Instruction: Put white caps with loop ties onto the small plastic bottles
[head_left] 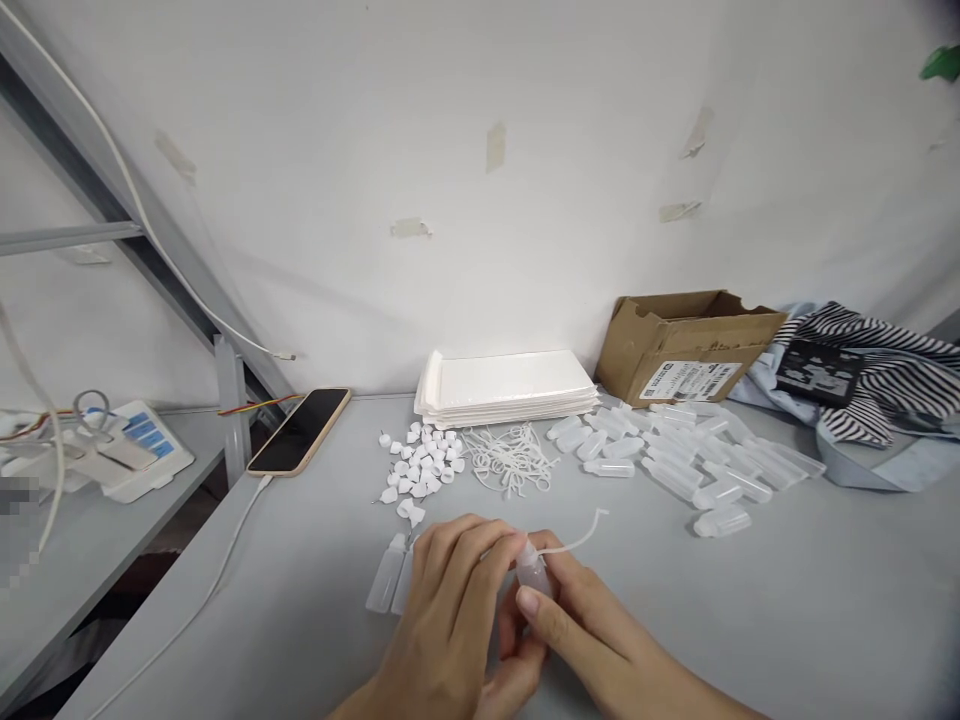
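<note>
Scissors (112, 448): left edge, beside a pixelated patch.
Phone (300, 432): on the counter (247, 600); its cable (196, 608) runs out of frame.
Standby bottles (385, 577): partly covered by the left hand (454, 600).
Left fingers: at the small bottle (534, 574)'s neck; whether pinching, cannot tell.
Small bottle: between both hands, base hidden, white strap (576, 545) sticking out.
Right hand (592, 615): thumb and fingers pinching the small bottle.
Cardboard box (630, 350): open, contents unseen, behind loose bottles (721, 521).
Striped cloth (885, 375): cut off, right.
</note>
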